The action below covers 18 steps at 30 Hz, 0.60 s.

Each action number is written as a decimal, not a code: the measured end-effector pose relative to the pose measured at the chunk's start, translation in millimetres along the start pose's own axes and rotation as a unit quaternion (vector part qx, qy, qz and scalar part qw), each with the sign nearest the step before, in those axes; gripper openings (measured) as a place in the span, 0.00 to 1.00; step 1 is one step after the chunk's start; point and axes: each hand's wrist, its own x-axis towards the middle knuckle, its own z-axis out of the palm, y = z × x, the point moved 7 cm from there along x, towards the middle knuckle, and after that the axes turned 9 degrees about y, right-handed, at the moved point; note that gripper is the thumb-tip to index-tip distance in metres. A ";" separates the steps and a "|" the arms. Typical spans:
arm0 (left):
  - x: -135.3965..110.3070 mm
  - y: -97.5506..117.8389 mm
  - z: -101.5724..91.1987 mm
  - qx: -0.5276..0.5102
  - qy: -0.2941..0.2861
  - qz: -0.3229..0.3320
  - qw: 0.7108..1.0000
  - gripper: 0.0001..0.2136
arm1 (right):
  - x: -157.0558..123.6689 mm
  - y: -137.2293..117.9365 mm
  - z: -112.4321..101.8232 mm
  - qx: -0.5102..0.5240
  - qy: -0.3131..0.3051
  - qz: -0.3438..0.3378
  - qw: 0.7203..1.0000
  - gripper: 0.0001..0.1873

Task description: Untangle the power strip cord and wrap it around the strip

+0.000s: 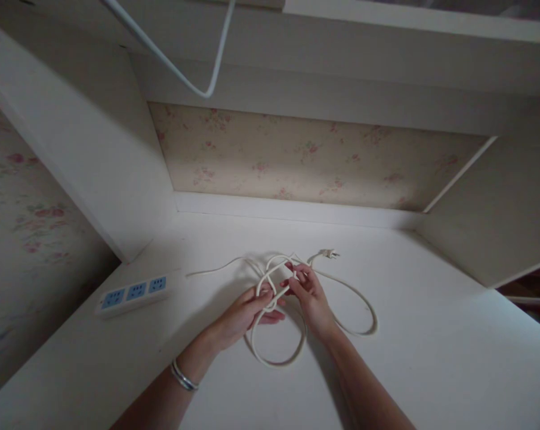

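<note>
On my feed, the power strip lies left on the counter, the cord right of it (a plug at its far side), the wall behind both.

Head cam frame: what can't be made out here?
Head view: part of the power cord, hidden by the left hand.
Head view: cord inside the right hand, covered by its fingers.
Head view: pin count on the plug, too small and blurred.
Head view: any lettering on the power strip, too small.
Head view: ends of the bent white rod or cord, cut off by the top edge.
</note>
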 end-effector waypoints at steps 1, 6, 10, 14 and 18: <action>0.6 0.2 -0.7 -0.001 0.007 0.003 1.000 0.16 | 0.0 -0.4 0.5 -0.004 -0.001 0.001 1.000 0.16; 6.1 13.2 -17.7 -0.007 0.074 0.046 0.996 0.14 | 7.2 6.3 -17.2 -0.083 0.069 -0.006 0.994 0.17; 8.3 26.9 -38.0 0.057 0.159 0.091 0.981 0.15 | 15.8 18.9 -39.3 -0.257 0.101 -0.002 0.961 0.15; 10.0 31.5 -57.1 0.150 0.237 0.113 0.953 0.19 | 22.3 13.3 -56.0 -0.411 0.090 -0.060 0.905 0.14; 8.8 40.5 -73.0 0.247 0.290 0.191 0.904 0.17 | 26.3 -11.4 -82.4 -0.505 0.157 -0.164 0.833 0.11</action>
